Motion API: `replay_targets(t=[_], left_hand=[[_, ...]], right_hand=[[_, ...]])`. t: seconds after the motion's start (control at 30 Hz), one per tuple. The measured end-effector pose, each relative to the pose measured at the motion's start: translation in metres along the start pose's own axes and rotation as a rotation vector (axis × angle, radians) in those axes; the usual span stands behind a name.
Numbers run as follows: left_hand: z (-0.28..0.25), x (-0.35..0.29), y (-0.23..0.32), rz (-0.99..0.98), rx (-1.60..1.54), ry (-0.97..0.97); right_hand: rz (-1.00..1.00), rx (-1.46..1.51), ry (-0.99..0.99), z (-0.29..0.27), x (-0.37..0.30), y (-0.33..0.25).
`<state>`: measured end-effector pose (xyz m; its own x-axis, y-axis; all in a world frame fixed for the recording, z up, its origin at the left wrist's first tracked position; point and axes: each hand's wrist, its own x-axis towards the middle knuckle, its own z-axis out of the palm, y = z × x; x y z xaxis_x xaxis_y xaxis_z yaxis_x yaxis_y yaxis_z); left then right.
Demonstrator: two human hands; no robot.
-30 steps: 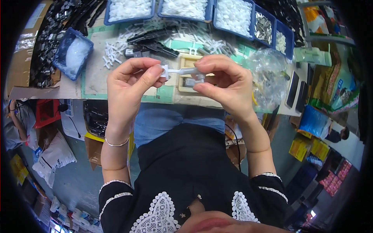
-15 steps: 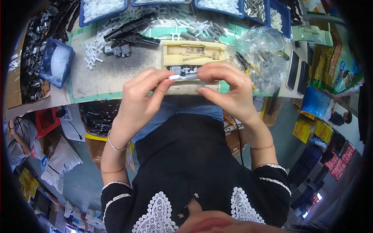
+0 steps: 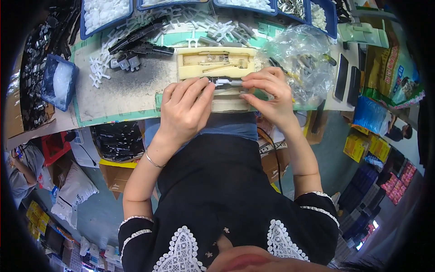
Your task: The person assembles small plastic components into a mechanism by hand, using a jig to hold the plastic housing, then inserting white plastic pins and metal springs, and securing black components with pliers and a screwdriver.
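Note:
A cream-coloured block fixture (image 3: 216,70) with moulded hollows lies at the table's near edge. In its near side sits a dark part with small white and grey plastic pieces (image 3: 222,82) on it. My left hand (image 3: 186,108) is closed, fingers pressed together over the left end of that part; its fingertips hide what they touch. My right hand (image 3: 271,93) bends in from the right, thumb and fingers pinching near the right end of a grey tube-shaped piece (image 3: 236,83).
Blue bins of white pieces (image 3: 106,13) line the back; a blue tub (image 3: 60,81) stands left. Black assemblies (image 3: 145,49) and white branched pieces (image 3: 97,70) lie behind my left hand. Clear plastic bags (image 3: 301,59), pliers (image 3: 277,65) and a phone-like black slab (image 3: 341,79) are right.
My left hand has come right and down onto the fixture, fingers drawn together, no longer pinching the white piece in the air. My right hand has lowered the grey piece into the fixture.

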<state>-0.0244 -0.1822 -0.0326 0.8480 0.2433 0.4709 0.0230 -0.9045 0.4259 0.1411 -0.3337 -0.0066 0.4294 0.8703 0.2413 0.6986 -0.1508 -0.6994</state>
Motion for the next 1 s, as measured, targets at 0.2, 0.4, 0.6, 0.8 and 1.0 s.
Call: replay_targets(t=[0.2,0.4,0.6,0.8,1.0], left_hand=[[0.008,0.001,-0.003,0.029,0.084,0.076],[0.015,-0.003,-0.002,0.016,0.064,0.149],[0.018,-0.004,-0.004,0.041,0.124,0.139],[0.021,-0.005,-0.003,0.050,0.199,0.156],[0.021,-0.005,-0.003,0.068,0.223,0.164]], right_hand=[[0.003,0.050,-0.031,0.002,0.005,0.002],[0.012,0.040,-0.095,0.000,0.009,0.002],[-0.005,-0.045,-0.156,-0.002,0.013,-0.001],[-0.016,-0.124,-0.155,-0.010,0.014,-0.004],[-0.083,-0.378,0.019,-0.002,-0.006,0.004]])
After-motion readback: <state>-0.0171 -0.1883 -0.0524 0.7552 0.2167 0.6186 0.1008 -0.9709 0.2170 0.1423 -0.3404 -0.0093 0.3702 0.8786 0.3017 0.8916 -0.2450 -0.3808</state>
